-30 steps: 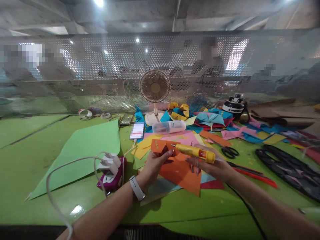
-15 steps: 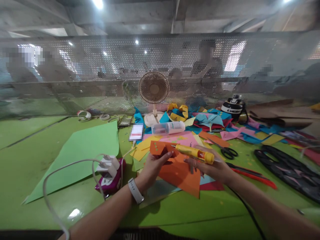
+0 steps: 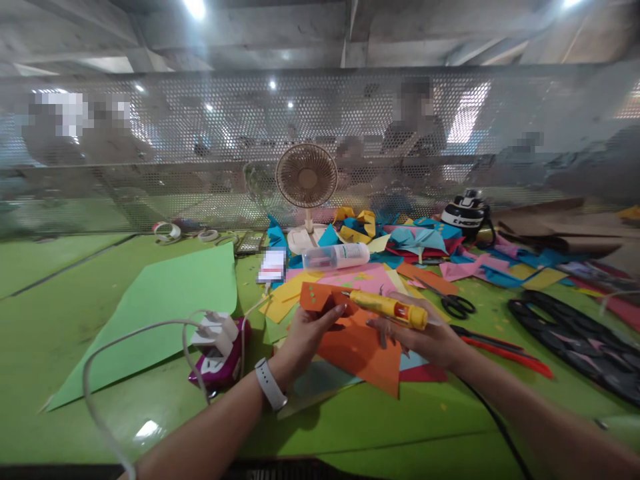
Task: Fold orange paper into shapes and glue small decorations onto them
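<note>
My left hand (image 3: pixel 310 330), with a white watch band (image 3: pixel 271 385) on its wrist, pinches a folded piece of orange paper (image 3: pixel 316 297) marked with small green spots. In my right hand (image 3: pixel 425 339) is a yellow hot glue gun (image 3: pixel 383 305), lying sideways, its metal tip at the orange paper's fold. Whether the tip touches the paper, I cannot tell. A black cord (image 3: pixel 493 417) runs down from behind my right wrist. Below both hands lies a larger orange sheet (image 3: pixel 363 353) on other coloured papers. My right fingers partly hide the gun's underside.
A fan (image 3: pixel 307 177) stands behind a clear bottle (image 3: pixel 337 256). Black scissors (image 3: pixel 457 307), a red-handled tool (image 3: pixel 520 358) and a black perforated plate (image 3: pixel 565 340) lie to the right. Left are a green sheet (image 3: pixel 165 307) and a purple power strip (image 3: pixel 225 367) with cables.
</note>
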`<state>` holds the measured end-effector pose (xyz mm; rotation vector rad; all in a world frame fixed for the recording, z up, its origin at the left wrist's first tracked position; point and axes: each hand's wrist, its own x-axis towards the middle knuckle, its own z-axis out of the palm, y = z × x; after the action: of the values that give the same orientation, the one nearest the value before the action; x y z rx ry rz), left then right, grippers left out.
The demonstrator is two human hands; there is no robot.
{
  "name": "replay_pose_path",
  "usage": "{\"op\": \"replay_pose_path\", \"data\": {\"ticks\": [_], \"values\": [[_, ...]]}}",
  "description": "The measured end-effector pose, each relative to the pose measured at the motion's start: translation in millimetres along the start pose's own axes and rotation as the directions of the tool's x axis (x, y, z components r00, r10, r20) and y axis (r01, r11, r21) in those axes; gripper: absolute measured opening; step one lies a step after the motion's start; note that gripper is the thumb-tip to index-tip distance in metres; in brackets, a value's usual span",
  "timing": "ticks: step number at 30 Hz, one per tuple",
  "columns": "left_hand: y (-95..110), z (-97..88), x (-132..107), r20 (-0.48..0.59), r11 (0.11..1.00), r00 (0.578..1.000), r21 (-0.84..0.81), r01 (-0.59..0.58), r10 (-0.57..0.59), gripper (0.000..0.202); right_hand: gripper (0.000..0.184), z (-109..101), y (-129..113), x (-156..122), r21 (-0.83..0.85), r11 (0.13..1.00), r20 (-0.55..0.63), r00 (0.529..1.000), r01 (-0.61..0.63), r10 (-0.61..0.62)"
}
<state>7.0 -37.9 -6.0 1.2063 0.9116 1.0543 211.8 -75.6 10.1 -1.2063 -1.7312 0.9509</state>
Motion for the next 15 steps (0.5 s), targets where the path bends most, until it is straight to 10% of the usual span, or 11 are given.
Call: {"op": "replay_pose_path", "data": {"ticks": [15], "values": [[0.4,2.6,-1.0,0.004,0.999,1.0,-0.022,-0.028,0.029,0.027,0.023,-1.0,1.9,-1.4,0.042,0.999,0.025,1.0,-0.012,0.011]]}}
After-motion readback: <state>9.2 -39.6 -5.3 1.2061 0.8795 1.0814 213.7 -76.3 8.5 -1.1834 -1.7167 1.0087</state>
